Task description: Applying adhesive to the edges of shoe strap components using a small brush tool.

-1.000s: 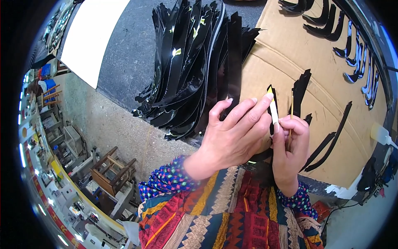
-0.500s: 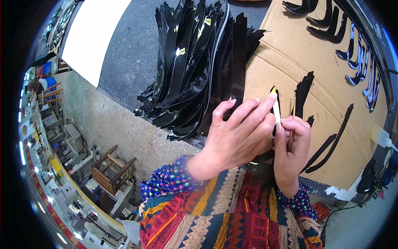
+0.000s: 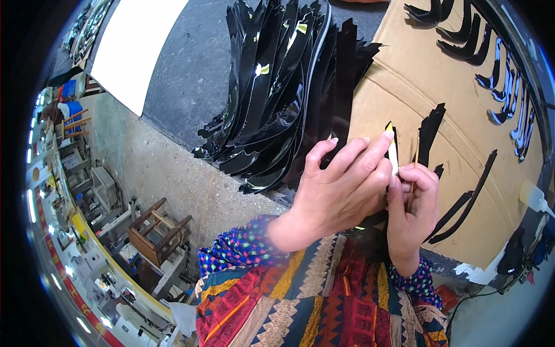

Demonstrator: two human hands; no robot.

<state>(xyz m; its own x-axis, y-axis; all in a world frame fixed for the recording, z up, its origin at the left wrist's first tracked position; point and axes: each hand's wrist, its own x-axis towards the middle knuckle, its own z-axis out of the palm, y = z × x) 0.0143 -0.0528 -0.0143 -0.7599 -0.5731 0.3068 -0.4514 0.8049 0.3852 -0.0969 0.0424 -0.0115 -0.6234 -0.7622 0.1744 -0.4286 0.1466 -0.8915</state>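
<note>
My left hand (image 3: 338, 188) and my right hand (image 3: 411, 211) are pressed together over a narrow black strip (image 3: 392, 151) with a pale backing and a yellow tip, which both hold upright. The left index finger lies along the strip up to its tip. My right hand also grips a thin wooden stick (image 3: 414, 168) beside the strip. Most of the strip is hidden behind my fingers. Both hands hover over the near edge of a brown cardboard sheet (image 3: 404, 87).
A large pile of glossy black curved strips (image 3: 277, 92) lies to the left on the dark surface. More black pieces (image 3: 497, 52) lie in a row on the cardboard's far right, others (image 3: 462, 202) near my right hand. A white squeeze bottle (image 3: 535, 196) sits at right. A white sheet (image 3: 136, 46) lies far left.
Both hands have stayed closed on the strip and shifted only slightly; the left fingers have slid a little along it.
</note>
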